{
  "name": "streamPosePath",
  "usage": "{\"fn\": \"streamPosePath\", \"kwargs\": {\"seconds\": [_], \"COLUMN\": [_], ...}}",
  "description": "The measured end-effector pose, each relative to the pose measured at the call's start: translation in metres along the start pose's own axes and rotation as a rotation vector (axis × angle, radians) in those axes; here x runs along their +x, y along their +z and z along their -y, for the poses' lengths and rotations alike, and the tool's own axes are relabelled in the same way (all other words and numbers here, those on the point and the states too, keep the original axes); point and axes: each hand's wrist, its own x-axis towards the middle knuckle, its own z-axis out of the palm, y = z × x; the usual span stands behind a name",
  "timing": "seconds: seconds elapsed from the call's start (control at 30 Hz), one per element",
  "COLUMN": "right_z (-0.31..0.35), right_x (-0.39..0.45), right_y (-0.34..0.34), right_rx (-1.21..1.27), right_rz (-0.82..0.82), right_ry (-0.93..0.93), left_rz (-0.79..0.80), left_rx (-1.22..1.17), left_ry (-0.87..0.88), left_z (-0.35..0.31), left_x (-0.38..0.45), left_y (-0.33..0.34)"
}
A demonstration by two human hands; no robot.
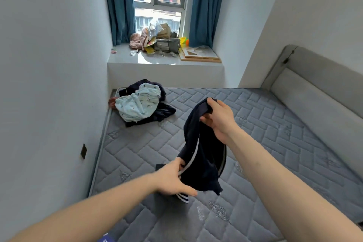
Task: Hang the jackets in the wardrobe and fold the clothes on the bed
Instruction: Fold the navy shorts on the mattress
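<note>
Both hands, the left hand and right hand, grip the dark garment above the bed, apparently spreading it for folding.

clothes pile on mattress, windowsill behind

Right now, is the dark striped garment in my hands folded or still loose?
Loose, not folded. The dark garment hangs bunched between the right hand, gripping its top, and the left hand, holding its lower edge above the mattress.

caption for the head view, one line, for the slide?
Both hands, left hand and right hand, hold a dark striped garment above the mattress; unfolded clothes pile behind.
</note>
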Motion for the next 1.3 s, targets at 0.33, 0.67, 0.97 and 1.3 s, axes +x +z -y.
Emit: {"fn": "streamPosePath", "kwargs": {"seconds": [0.33, 0.67, 0.97, 1.3], "right_z": [0.03, -0.043, -0.089, -0.105], "right_x": [0.002, -0.033, -0.083, -0.053], "right_y": [-0.021, -0.085, -0.023, -0.01], "right_rx": [0.112, -0.451, -0.756, -0.805], "right_rz": [-0.026, 0.319, 0.609, 0.218], "right_ry": [0.014, 0.216, 0.18, -0.047], "left_rz": [-0.627, -0.629, -0.48, -0.403], "left_rx": [-0.052, -0.249, -0.757, -1.032], "left_ry": [0.026, 0.123, -0.046, 0.052], "left_z": [0.029, -0.058, -0.093, -0.099], "left_x": [0.018, -0.013, 0.001, -0.002], "left_y": [-0.054, -0.143, -0.13, -0.139]}}
